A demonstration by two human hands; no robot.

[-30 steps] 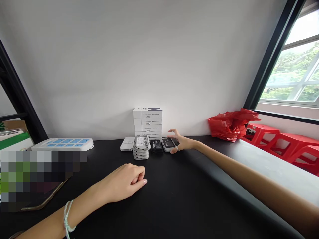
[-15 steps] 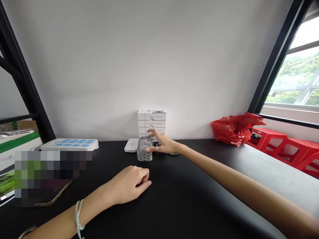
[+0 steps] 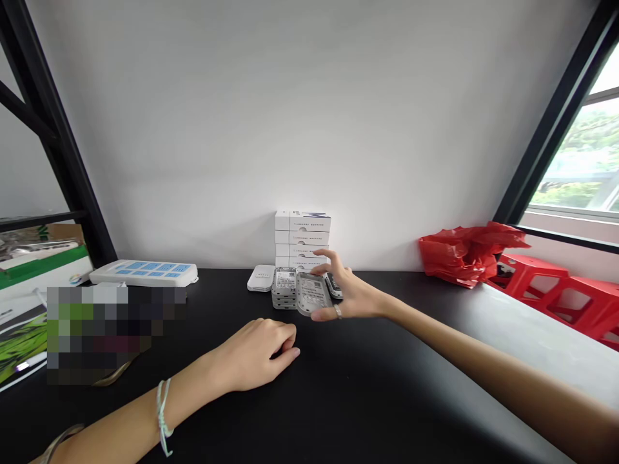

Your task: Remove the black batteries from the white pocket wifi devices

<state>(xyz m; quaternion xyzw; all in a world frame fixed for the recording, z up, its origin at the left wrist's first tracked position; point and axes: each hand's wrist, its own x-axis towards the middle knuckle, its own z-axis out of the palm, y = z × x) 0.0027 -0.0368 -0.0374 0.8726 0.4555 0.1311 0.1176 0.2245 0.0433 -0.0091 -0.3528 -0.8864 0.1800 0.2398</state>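
Now one translucent casing [image 3: 313, 293] is in the grip of the right hand [image 3: 355, 296]

Carefully, the right thumb and fingers pinch this casing by its edges, at the near end and at the far end. It is tilted, just to the right of a stack of similar casings [image 3: 284, 289]; whether it touches the table [image 3: 387, 393], I cannot tell. A dark-faced piece [image 3: 333, 285] is partly hidden behind the hand. Nearer to the person is the left hand [image 3: 264, 351], its fingers folded inward and its thumb slightly apart; its palm is hidden. White covers [image 3: 261, 278] lie left of the stack, and white boxes [image 3: 302, 233] are piled behind it, near the wall [image 3: 309, 129].
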